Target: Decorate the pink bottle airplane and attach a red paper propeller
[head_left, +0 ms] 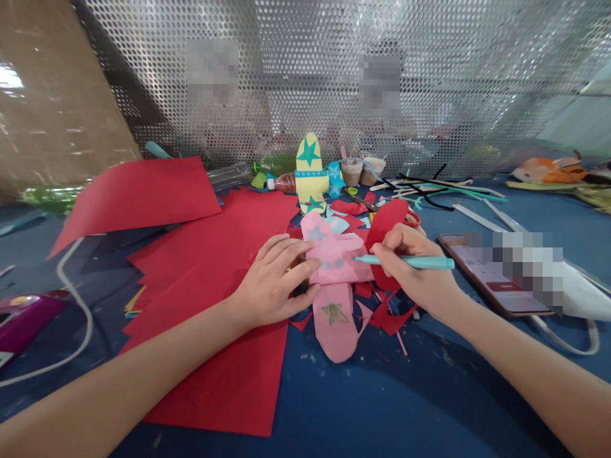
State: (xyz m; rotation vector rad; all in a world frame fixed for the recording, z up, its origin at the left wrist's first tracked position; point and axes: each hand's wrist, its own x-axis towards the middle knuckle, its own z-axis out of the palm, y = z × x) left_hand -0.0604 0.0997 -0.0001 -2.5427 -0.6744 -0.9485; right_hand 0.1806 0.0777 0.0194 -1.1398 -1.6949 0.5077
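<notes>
A pink paper-covered toy plane [334, 321] lies in front of me, with wings marked by a star each and blue dots on its body. My left hand [272, 280] grips the left end of its body, fingers curled over the pink paper. In my right hand [413, 261] is a turquoise felt-tip pen [429, 262], its tip at the pink body near the dots. A red paper piece [387, 222] rises at the plane's right end, close to my right fingers. Behind it stands a yellow toy plane [310, 184] with teal stars.
Red paper sheets [224, 381] spread at the left. Paper scraps [391, 318] surround the plane, and scissors [411, 218] lie behind my right hand. A phone [491, 273] sits at the right, pipe cleaners [439, 191] farther back. A perforated metal panel [305, 76] closes off the rear.
</notes>
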